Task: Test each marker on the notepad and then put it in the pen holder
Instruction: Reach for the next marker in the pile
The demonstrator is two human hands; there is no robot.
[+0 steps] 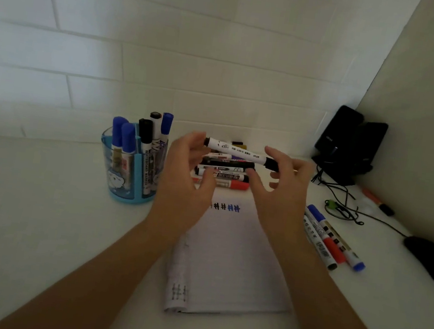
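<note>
Over the notepad (233, 258), on a white counter (50, 210) by a tiled wall (171, 46), a marker (237, 150) is pinched by the right hand (282, 190) and, seemingly, the left hand (184, 171).

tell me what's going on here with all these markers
A person holds a white marker level between both hands, the left hand at one end and the right hand at its black cap end, above a pile of markers. The notepad below already bears black and blue test marks. The blue pen holder holds several markers, and three more markers lie right of the notepad.
</note>
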